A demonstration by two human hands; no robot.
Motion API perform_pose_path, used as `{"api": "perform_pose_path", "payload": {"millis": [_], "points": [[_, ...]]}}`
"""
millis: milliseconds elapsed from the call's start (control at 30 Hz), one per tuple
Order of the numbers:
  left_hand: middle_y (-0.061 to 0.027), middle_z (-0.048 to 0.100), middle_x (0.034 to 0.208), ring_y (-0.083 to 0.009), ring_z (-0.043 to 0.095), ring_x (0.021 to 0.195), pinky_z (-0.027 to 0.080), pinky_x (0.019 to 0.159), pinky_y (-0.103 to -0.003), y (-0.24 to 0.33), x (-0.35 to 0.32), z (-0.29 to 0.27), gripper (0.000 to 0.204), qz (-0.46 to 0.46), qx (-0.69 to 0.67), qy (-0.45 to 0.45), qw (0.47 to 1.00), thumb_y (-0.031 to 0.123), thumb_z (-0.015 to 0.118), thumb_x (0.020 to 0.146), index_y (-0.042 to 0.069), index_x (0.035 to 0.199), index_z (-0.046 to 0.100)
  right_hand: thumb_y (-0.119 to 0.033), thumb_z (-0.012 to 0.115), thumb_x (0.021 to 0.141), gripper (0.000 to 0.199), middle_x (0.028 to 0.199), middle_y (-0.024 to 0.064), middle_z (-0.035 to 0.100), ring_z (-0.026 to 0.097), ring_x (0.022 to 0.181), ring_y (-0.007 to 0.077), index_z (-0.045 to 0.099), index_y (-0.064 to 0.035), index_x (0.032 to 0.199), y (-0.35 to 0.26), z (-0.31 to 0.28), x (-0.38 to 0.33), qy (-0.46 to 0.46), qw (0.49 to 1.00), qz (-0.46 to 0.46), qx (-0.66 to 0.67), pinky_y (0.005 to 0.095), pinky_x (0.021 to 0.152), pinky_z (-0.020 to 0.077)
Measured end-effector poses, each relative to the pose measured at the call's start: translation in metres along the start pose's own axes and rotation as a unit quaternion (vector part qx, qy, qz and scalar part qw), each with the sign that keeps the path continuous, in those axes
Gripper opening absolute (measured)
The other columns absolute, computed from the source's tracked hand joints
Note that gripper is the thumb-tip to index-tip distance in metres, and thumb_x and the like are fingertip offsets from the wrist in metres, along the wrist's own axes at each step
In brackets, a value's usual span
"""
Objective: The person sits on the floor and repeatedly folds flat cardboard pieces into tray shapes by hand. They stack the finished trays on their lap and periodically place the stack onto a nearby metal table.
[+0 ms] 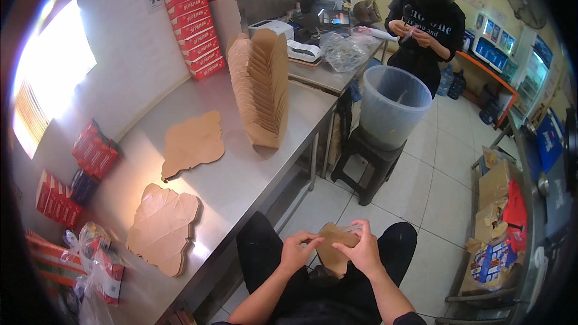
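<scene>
Two Hands Pinch Brown Card

The big clear tub (pixel 394 101) stands on a black stool (pixel 368 165); I can't tell what's inside. Brown boxes (pixel 257 99) sit tucked together on the shiny table (pixel 244 174). Left hand (pixel 299 249) and right hand (pixel 365 251) pinch brown card (pixel 333 255) between the knees.

From here, I read the held piece (pixel 331 251) at five o'clock as matt cardboard, the counter (pixel 247 171) at eight as smooth, glossy metal, the bucket (pixel 390 111) at two as translucent plastic.
</scene>
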State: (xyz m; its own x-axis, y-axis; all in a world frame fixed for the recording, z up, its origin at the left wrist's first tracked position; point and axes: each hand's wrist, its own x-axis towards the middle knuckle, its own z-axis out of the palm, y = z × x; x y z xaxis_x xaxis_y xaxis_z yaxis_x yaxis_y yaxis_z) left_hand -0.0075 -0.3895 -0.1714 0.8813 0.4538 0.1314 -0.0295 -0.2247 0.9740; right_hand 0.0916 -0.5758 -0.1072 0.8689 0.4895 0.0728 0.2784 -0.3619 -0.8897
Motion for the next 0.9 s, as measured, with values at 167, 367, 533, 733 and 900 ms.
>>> {"api": "perform_pose_path", "payload": {"millis": [167, 367, 533, 733, 900], "points": [[-0.0004, 0.067, 0.09, -0.0064, 0.057, 0.076, 0.041, 0.06, -0.027, -0.027, 0.013, -0.012, 0.01, -0.223, -0.378, 0.125, 0.89, 0.015, 0.072, 0.101, 0.007, 0.098, 0.069, -0.017, 0.084, 0.09, 0.026, 0.086, 0.0098, 0.077, 0.074, 0.079, 0.0176, 0.071, 0.0019, 0.102, 0.046, -0.01, -0.008, -0.208, 0.965, 0.099, 0.123, 0.0281, 0.075, 0.0554], [-0.0059, 0.065, 0.113, -0.0128, 0.059, 0.088, 0.049, 0.074, -0.03, -0.044, 0.008, -0.008, 0.032, -0.215, -0.153, 0.129, 0.956, 0.018, 0.076, 0.097, 0.003, 0.121, 0.062, -0.012, 0.076, 0.096, 0.018, 0.089, 0.0102, 0.077, 0.074, 0.087, 0.0178, 0.075, 0.0004, 0.109, 0.019, -0.015, -0.008, -0.096, 0.995, -0.006, 0.031, 0.0306, 0.08, 0.057], [-0.011, 0.067, 0.12, -0.0179, 0.065, 0.089, 0.053, 0.071, -0.03, 0.03, 0.0, 0.003, 0.04, 0.101, 0.104, -0.014, 0.989, 0.017, 0.082, 0.091, 0.003, 0.125, 0.068, -0.01, 0.072, 0.095, 0.016, 0.096, 0.0121, 0.075, 0.071, 0.087, 0.0279, 0.076, -0.0041, 0.109, 0.0, -0.022, 0.006, -0.118, 0.989, -0.09, -0.013, 0.0381, 0.082, 0.0558], [-0.0113, 0.075, 0.094, -0.0181, 0.072, 0.081, 0.058, 0.07, -0.03, 0.03, -0.005, 0.015, 0.018, 0.029, 0.072, -0.008, 0.997, 0.013, 0.08, 0.092, -0.001, 0.102, 0.077, -0.017, 0.082, 0.085, 0.02, 0.102, 0.0115, 0.07, 0.066, 0.097, 0.0332, 0.075, -0.0093, 0.102, 0.006, -0.004, 0.014, -0.015, 0.984, -0.143, -0.107, 0.045, 0.092, 0.049], [-0.0103, 0.075, 0.095, -0.0124, 0.072, 0.086, 0.06, 0.067, -0.027, 0.016, -0.003, 0.019, 0.015, -0.07, 0.035, 0.071, 0.994, 0.007, 0.077, 0.094, -0.006, 0.098, 0.072, -0.018, 0.086, 0.078, 0.029, 0.112, 0.0073, 0.065, 0.06, 0.111, 0.0325, 0.073, -0.0141, 0.103, -0.005, 0.017, 0.007, 0.12, 0.942, -0.203, -0.238, 0.0473, 0.096, 0.046]]}}
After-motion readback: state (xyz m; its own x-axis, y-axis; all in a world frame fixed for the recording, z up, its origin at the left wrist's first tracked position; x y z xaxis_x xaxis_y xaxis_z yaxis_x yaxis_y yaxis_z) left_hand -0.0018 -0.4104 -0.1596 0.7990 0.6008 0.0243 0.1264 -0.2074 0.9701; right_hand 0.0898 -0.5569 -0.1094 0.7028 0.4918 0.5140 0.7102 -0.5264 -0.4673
